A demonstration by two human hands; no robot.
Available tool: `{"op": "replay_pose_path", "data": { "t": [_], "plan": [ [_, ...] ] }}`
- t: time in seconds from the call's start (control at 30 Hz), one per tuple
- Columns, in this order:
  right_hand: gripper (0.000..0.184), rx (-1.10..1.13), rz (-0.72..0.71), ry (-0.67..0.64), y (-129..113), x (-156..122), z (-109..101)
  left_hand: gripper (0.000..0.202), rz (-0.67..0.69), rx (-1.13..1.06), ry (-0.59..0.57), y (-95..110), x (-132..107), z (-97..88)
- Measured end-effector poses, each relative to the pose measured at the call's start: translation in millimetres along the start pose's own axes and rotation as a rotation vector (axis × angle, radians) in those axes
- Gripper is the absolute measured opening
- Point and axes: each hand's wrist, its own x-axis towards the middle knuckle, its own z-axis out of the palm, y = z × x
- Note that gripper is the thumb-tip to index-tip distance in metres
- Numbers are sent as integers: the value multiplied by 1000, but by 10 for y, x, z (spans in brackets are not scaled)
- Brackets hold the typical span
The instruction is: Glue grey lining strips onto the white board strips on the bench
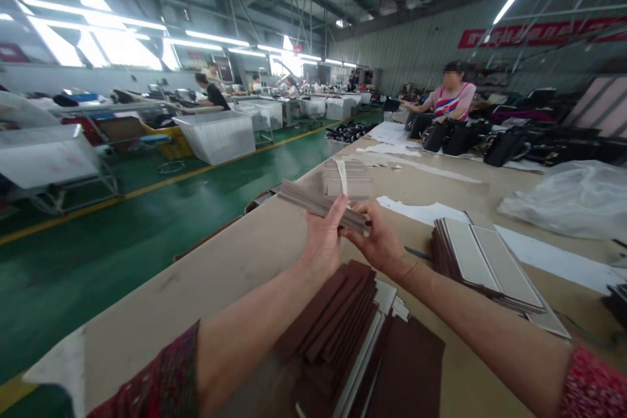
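Note:
A stack of thin grey-brown strips (306, 198) is held up over the table between both hands. My left hand (326, 235) is closed round its middle, thumb on top. Closed on the stack's right end is my right hand (375, 232). A pale band (341, 176) rises just behind my left thumb; whether it goes round the stack I cannot tell. Behind the hands lies another pile of similar strips (360, 176). Below my forearms, dark brown flat pieces (337, 313) lie fanned out in a heap, with some pale edges showing.
To the right sits a stack of pale-faced brown panels (490, 255). Crumpled clear plastic (571, 199) and white paper (421, 211) lie beyond. A person (453, 98) stands at the table's far side by black bags (450, 136). White bins (215, 134) stand left across the green floor.

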Motion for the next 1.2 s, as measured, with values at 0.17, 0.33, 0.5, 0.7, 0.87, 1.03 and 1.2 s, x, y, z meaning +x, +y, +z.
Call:
{"op": "replay_pose_path", "data": {
  "t": [0.17, 0.33, 0.5, 0.7, 0.87, 1.03, 1.2],
  "plan": [
    [26, -293, -323, -108, -571, -695, 38, 42, 137, -1, -84, 150, -770, -297],
    [48, -474, -321, -306, -1294, -1492, -69, 31, 101, 60, -221, 341, -1642, -575],
    [47, -565, -269, -342, -1954, -2201, -130, 45, -12, 172, -328, 611, -2440, -629],
    [30, -461, -385, -495, -2476, -2655, -453, 48, 110, 618, -470, 1165, -3008, -762],
    [23, -483, -410, -539, -2771, -3170, -1052, 60, 190, 1449, -536, 1693, -3330, -1177],
    [25, -498, -374, -417, -2815, -3607, -1534, 59, 301, 1955, -952, 1583, -3450, -1512],
    [23, -580, -380, -333, -2787, -3968, -1716, 53, 330, 2123, -1158, 1070, -3120, -1760]
  ]
}}
